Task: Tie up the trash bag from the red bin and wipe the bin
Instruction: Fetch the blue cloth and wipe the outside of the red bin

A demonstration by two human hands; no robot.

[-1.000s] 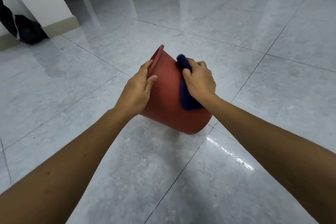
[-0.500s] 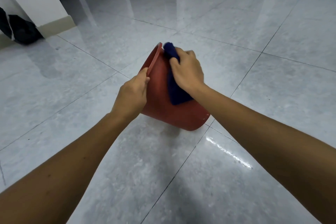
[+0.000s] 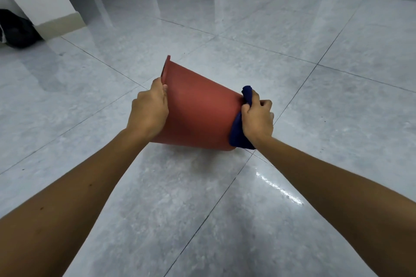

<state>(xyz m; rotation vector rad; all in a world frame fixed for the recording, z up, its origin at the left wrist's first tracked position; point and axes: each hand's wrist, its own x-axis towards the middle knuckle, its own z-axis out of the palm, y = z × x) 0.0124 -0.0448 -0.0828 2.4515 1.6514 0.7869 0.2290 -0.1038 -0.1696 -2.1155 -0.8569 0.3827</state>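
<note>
You hold the bin tipped on its side, cloth at its base.
Far left, a black bag (image 3: pixel 15 29) lies by the wall. Your left hand (image 3: pixel 148 112) pinches the bin (image 3: pixel 198 114) rim, fingers curled together. Bin mouth faces left and away; you can't see inside. Your right hand (image 3: pixel 257 120) is clenched on the blue cloth (image 3: pixel 238 135), pressing it against the bin's bottom end. Glossy grey tile floor (image 3: pixel 202 209) below.

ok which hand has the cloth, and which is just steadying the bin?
The right hand has the blue cloth, pressed against the base end of the tilted red bin. The left hand holds no cloth; it grips the bin's rim.
</note>
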